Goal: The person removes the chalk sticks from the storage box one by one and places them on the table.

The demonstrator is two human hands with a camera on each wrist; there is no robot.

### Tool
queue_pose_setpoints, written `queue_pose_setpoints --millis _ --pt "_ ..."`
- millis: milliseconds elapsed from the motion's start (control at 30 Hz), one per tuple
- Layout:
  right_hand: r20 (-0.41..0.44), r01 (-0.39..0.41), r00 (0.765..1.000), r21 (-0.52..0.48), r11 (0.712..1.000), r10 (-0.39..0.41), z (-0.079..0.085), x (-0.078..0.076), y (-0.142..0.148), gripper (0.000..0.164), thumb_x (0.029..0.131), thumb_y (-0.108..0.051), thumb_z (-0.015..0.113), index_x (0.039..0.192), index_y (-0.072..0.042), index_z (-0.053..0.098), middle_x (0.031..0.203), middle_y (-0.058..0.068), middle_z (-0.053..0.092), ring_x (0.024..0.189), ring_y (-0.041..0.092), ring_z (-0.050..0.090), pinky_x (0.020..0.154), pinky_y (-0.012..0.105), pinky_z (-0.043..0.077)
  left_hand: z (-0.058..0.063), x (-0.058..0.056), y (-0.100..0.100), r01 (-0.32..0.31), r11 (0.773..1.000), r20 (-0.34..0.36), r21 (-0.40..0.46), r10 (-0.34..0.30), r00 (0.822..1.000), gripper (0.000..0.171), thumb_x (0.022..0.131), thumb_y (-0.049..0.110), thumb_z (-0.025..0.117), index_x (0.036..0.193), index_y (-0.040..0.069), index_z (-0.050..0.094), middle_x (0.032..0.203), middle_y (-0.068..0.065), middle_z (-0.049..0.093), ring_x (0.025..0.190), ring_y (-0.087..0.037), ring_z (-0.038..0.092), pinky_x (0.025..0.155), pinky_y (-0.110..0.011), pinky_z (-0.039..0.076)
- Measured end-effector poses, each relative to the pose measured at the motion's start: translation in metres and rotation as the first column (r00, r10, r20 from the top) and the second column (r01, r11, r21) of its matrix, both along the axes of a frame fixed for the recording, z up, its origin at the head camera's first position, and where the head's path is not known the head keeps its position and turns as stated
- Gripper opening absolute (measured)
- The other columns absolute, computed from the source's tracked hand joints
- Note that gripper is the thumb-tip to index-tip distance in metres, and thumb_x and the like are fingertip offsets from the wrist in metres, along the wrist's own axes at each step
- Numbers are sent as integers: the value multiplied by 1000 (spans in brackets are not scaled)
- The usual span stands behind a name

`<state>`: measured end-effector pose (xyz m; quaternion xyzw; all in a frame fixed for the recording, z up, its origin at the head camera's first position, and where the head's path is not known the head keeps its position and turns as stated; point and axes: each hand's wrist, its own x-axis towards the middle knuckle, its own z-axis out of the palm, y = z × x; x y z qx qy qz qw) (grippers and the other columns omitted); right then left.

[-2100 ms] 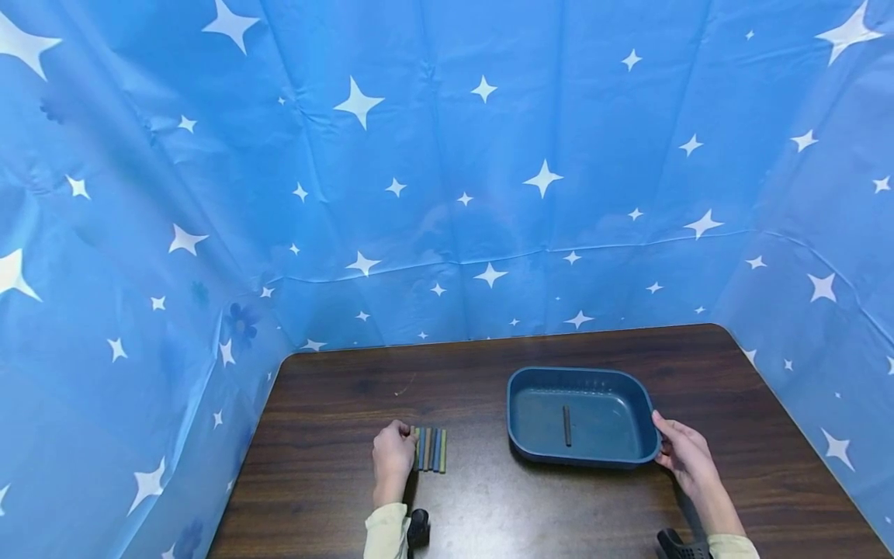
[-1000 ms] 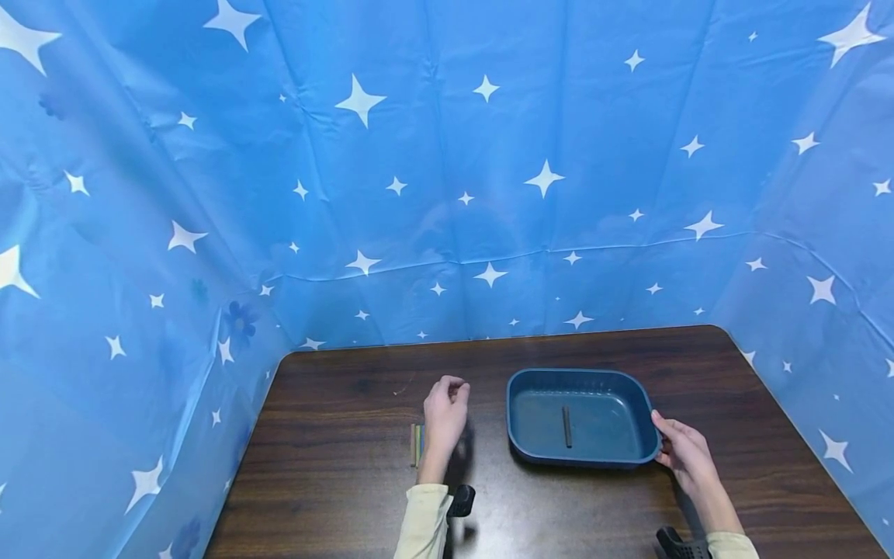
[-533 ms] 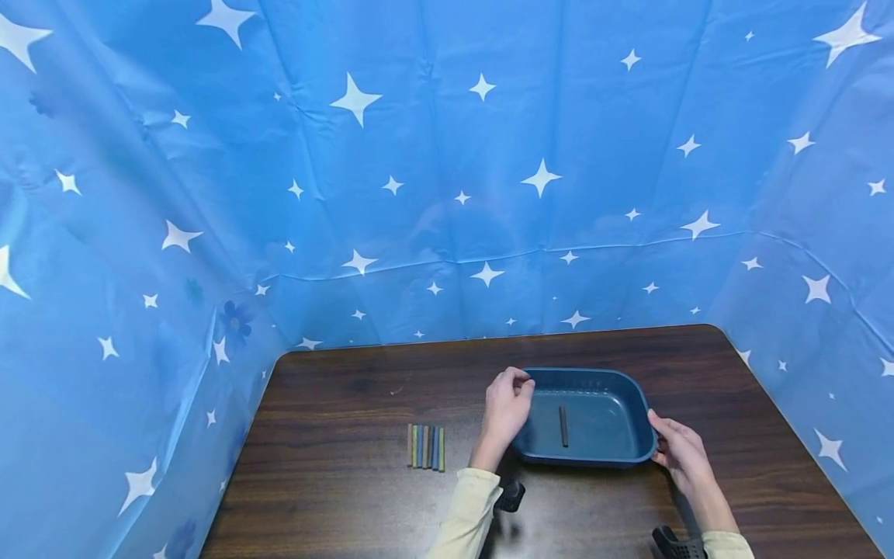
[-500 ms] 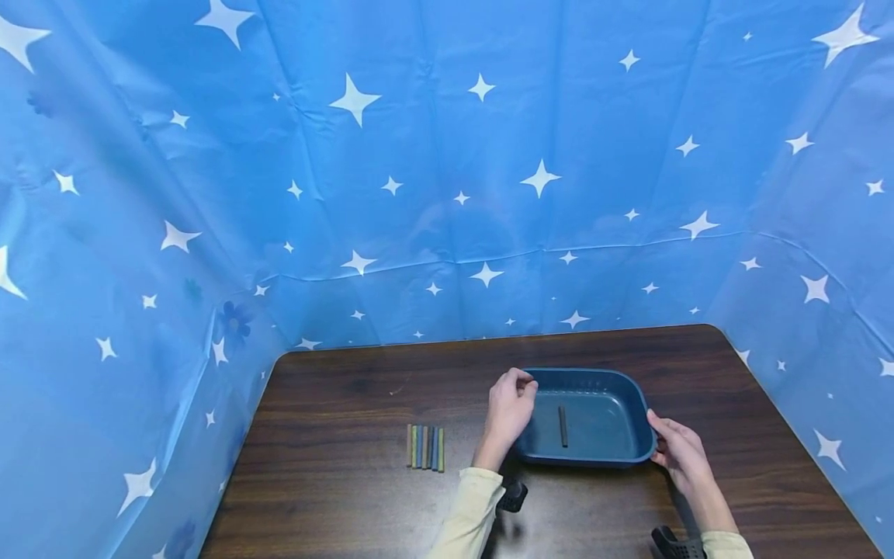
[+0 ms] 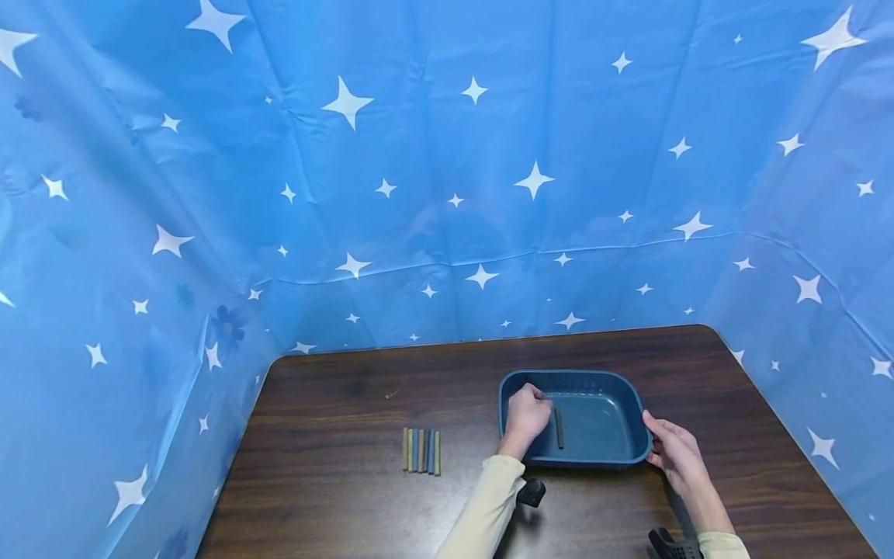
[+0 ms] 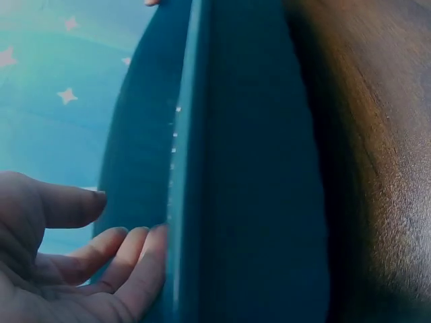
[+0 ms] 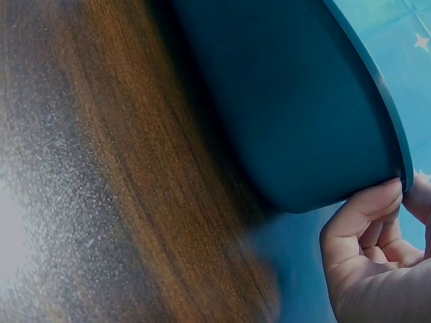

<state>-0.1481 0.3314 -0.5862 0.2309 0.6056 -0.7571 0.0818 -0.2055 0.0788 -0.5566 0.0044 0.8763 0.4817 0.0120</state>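
Observation:
A dark blue plastic tray (image 5: 594,458) sits on the table's right half. Inside it lies a thin dark brown stick (image 5: 559,429), slightly tilted. My left hand (image 5: 528,411) reaches over the near wall into the tray's left side, just left of that stick. Its thumb (image 6: 81,205) is apart from the loosely bent fingers in the left wrist view, and nothing shows between them. My right hand (image 5: 677,450) pinches the tray's right rim, as the right wrist view shows too. Left of the tray, several thin sticks (image 5: 422,452) in brown, green, blue and tan lie side by side.
The dark wood table (image 5: 335,497) has rounded far corners. A blue curtain with white stars (image 5: 447,194) surrounds it on the far side and both flanks. A black wrist device (image 5: 532,493) sits below the left hand.
My left hand has left the row of sticks, with a brown stick now uncovered at its left end, and moved right and down into the tray. The right hand keeps its hold.

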Motion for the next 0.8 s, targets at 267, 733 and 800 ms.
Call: queue_pose_setpoints --millis 267,733,800 --pt "17 -1 1000 2 1000 1 -2 0 2 31 108 -30 58 81 -17 64 73 -5 57 66 7 57 59 20 53 -8 -1 6 -3 997 52 -77 7 999 14 87 9 73 79 8 62 71 1 56 64 -12 51 58 -24 45" --pt "18 2 1000 36 999 -2 -4 1 1 30 107 -33 58 82 -17 62 75 -5 56 68 7 57 61 21 53 -24 4 17 19 996 86 -92 -11 996 64 84 6 78 53 20 24 49 15 9 45 -7 13 44 -23 12" --pt "12 1 1000 38 999 -2 -3 1 1 30 107 -33 58 82 -17 62 74 -5 56 67 7 57 60 20 53 -30 2 19 21 993 47 -117 -16 999 63 81 8 80 53 21 25 50 15 10 45 -8 14 43 -24 13"
